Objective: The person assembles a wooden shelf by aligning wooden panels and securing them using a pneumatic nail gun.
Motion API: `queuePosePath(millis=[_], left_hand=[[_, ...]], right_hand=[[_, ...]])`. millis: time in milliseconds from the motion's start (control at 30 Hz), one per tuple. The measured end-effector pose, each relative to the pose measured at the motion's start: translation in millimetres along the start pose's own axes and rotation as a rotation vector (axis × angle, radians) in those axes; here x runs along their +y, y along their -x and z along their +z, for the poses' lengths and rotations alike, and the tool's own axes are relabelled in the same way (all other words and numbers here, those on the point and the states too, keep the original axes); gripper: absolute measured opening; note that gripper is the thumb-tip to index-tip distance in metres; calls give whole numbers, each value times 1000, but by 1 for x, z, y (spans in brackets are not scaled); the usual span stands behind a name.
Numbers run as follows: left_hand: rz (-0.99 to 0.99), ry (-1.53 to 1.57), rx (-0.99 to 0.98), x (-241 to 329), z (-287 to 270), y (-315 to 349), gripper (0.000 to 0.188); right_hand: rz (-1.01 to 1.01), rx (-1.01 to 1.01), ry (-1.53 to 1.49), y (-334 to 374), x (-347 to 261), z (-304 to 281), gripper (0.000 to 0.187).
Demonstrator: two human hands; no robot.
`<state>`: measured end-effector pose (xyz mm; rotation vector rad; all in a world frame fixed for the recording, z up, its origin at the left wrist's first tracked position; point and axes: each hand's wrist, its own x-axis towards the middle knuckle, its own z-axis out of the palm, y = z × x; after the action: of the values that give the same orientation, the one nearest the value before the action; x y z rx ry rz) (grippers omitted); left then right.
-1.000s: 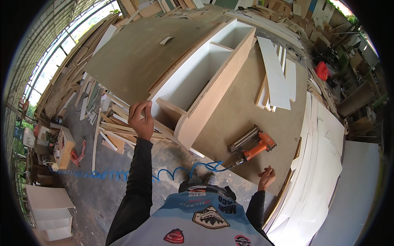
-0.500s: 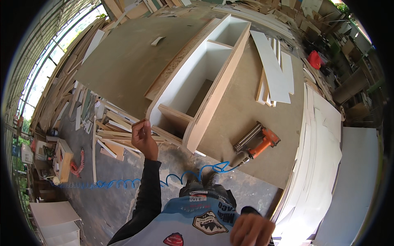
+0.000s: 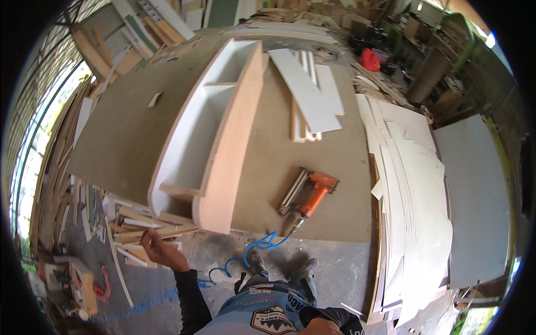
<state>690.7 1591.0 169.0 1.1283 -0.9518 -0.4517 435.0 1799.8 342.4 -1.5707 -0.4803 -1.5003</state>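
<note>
A long open wooden cabinet box (image 3: 234,151), with white inner walls and crosswise dividers, lies on a large brown board (image 3: 262,139). Its near end faces me, and its bare wood right side is turned to view. My left hand (image 3: 163,251) is just off the near left corner of the box, slightly blurred, with loosely bent fingers and nothing visible in them. Low at the picture's edge, my right hand (image 3: 319,326) is held in front of my shirt, its fingers hidden. An orange nail gun (image 3: 315,195) with a blue coiled hose (image 3: 237,259) rests on the board right of the box.
White planks (image 3: 307,92) lie on the board at the far right. A pile of wood offcuts (image 3: 137,223) is left of the near end. Stacked pale sheets (image 3: 410,206) stand along the right. A red bag (image 3: 369,60) sits farther back among clutter.
My left hand has come away from the corner of the box and lowered. My right hand has drawn back to the lower edge. The view has shifted; more of the box's right side shows.
</note>
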Motion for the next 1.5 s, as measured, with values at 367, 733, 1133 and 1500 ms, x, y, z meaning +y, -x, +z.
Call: queuePosePath(millis=[367, 733, 1133, 1500], left_hand=[[213, 17, -490, 109, 137, 173, 8], [-90, -199, -1041, 73, 151, 437, 20], [-243, -240, -1233, 63, 103, 475, 22], [-481, -274, -864, 9, -57, 358, 20]], right_hand=[[-24, 27, 89, 74, -164, 22, 40], [-34, 110, 40, 131, -329, 33, 37], [900, 1072, 598, 298, -288, -27, 28], [1329, 810, 392, 306, -101, -19, 14]])
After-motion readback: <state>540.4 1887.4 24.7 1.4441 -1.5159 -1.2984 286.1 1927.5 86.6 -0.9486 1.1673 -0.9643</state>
